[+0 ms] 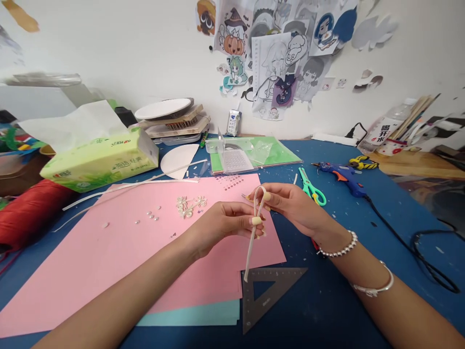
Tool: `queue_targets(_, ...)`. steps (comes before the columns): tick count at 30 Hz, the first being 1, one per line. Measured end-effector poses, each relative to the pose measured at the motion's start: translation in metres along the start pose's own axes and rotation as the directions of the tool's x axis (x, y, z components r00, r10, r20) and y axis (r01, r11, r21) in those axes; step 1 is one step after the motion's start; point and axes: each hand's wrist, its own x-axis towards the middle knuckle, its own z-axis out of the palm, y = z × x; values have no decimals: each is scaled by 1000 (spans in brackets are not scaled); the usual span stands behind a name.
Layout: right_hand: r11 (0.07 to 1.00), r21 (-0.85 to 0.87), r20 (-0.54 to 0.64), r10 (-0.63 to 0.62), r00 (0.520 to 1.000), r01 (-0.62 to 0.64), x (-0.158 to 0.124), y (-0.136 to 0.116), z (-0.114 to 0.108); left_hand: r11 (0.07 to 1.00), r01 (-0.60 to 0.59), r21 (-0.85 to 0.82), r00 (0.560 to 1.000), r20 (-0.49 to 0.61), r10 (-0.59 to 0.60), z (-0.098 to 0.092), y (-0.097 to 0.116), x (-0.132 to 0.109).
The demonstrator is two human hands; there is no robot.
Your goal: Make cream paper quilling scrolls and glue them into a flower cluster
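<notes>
A thin white cord (pixel 249 254) is bent into a loop at its top, and its tail hangs down over the pink paper's edge. My left hand (pixel 232 220) pinches the cord below the loop between thumb and fingers. At the loop's right side, my right hand (pixel 286 201) is closed on the cord with thumb and index finger. White coiled flower shapes (pixel 187 207) and several small pearl beads (pixel 151 215) lie on the pink paper (pixel 138 247) left of my hands.
A set square (pixel 269 295) lies below my hands. Green scissors (pixel 310 186) and a blue glue gun (pixel 341 177) with a black cable are at the right. A tissue box (pixel 105 160), a red thread spool (pixel 32 213) and white strips (pixel 127 185) are at the left.
</notes>
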Motion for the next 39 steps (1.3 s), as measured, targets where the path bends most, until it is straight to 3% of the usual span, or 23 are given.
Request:
queue_targets(15,992,95,-184,-59,981,77,2,6,7,1000,29,5,999,-13,-29,1,0,0)
queue_targets(22,983,-58,-244,-183,952,174,-1,2,13,997,55,45,998,-29,-53,1,-1,0)
queue_targets(29,932,-276,-220,-299,928,235,-3,2,13,974,-14,226,1000,-23,20,8,6,-3)
queue_targets(34,936,-273,-203,-283,937,223,-4,1,15,951,-67,301,994,-63,90,15,7,-6)
queue_targets(39,962,-224,-156,-191,969,154,-5,0,18,950,-33,311,995,-76,60,14,4,-6)
